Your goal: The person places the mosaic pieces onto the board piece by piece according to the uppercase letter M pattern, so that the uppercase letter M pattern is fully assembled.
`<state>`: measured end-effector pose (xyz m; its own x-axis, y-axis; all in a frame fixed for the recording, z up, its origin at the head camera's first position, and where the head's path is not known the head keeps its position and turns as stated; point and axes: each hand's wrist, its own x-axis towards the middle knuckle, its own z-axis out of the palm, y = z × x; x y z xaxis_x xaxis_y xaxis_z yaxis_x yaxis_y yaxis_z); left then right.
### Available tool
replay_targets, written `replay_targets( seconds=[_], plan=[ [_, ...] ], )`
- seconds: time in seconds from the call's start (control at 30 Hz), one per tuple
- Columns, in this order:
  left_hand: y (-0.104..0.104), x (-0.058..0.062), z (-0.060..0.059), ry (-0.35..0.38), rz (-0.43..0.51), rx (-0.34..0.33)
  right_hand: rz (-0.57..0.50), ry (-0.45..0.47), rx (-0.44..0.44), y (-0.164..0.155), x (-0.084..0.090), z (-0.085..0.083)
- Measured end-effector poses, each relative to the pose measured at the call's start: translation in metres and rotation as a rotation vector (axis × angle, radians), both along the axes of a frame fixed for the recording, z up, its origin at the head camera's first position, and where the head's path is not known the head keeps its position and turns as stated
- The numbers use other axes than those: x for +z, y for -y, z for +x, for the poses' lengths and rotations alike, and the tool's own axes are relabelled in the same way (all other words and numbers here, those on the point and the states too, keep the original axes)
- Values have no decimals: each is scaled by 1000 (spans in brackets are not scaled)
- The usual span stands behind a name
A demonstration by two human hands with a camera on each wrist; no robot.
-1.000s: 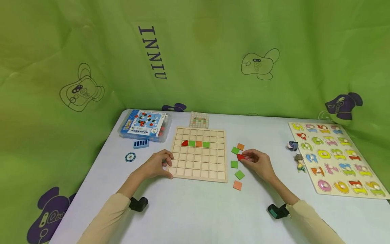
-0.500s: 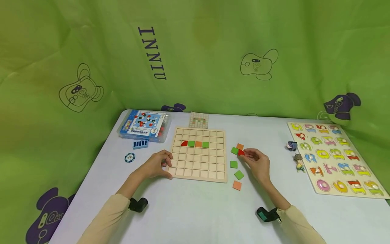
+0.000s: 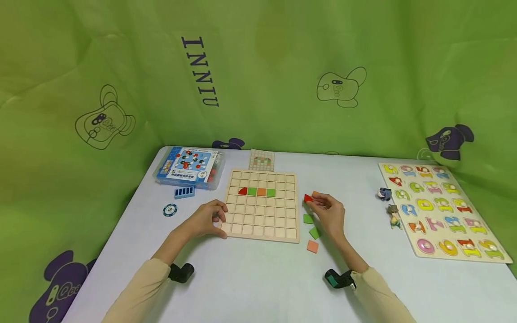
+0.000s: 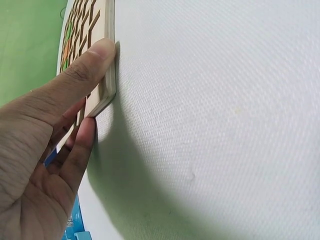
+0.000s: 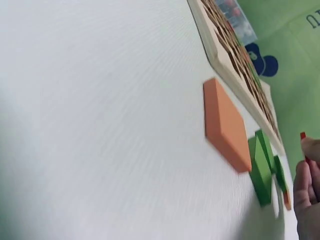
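- The surface (image 3: 258,278) is pale and cloth-covered, and its near part lies bare between two sleeved forearms, each with a small dark camera at the wrist.
- The left hand (image 3: 203,220) holds the near left corner of the wooden grid board (image 3: 262,215); in the left wrist view the thumb lies along the board's edge and the fingers curl beneath it, so this grip is clamped on the board.
- The right hand (image 3: 329,213) is raised just right of the board, its fingertips pinching one red piece (image 3: 308,198); this grip is closed on the piece.
- The red piece sits above the loose tiles, off the surface, with its pointed end towards the board. It is too small to make out a long axis.
- Loose tiles by the right hand: two green tiles (image 3: 308,219) and one orange tile (image 3: 312,246) nearest the viewer; a further orange edge peeps out behind the fingers.
- On the board, four pieces fill one row: one red quarter-round (image 3: 243,191), green, orange, green.
- Left of the board lie one poker chip (image 3: 170,209), one blue block (image 3: 184,192) and one clear box (image 3: 187,166).
- At the right lie two small figures (image 3: 389,206) and one number puzzle (image 3: 442,211).
- A pattern card (image 3: 261,160) lies beyond the board.
- Green cloth (image 3: 282,67) with cartoon prints hangs behind and at both sides.
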<state>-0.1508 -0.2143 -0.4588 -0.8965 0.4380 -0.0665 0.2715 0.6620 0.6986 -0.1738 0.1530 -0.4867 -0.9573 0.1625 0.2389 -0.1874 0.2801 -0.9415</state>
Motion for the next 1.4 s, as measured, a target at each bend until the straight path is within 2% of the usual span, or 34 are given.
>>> replay_targets(
  seconds=[0.27,0.77,1.07,1.27,1.4],
  plan=[
    [1,-1,-1,-9,7,-6,69,23,23,18,2,-9],
    [3,1,-1,4,-3,3,117,-14,124,59,2,-29],
    [-1,3,0,6,5,-6,192,3,174,60,3,-33],
    [0,3,1,5,8,-5,178,2,208,58,3,-35],
    [0,3,1,2,17,-9,181,-32,212,59,3,-36]
  ],
)
